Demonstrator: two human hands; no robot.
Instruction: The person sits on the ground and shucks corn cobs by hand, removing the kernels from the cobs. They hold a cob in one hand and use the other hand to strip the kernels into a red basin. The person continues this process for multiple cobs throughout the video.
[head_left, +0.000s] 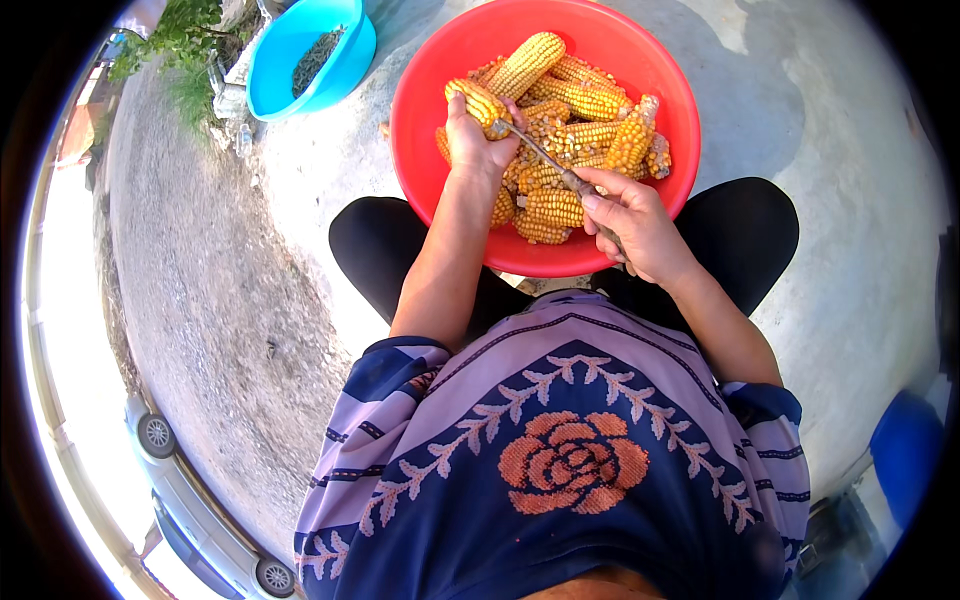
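Note:
My left hand (480, 136) grips a yellow corn cob (477, 103) over the left side of a red plastic basin (421, 180). In my right hand (628, 217) is the dark handle of a screwdriver-like tool (551, 159). Its thin metal shaft slants up and left, and the tip meets the near end of the held cob. Below both hands, the basin holds several more ears of corn (589, 97) and some loose kernels. A few of those ears show patches without kernels. My right palm and part of the handle are hidden by the fingers.
A turquoise basin (352, 67) with dark contents stands at the upper left, beside plants (187, 45) and a small clear bottle (244, 140). My knees flank the red basin on a concrete floor (832, 247). A car (202, 517) stands on the gravelly road (217, 300) at left.

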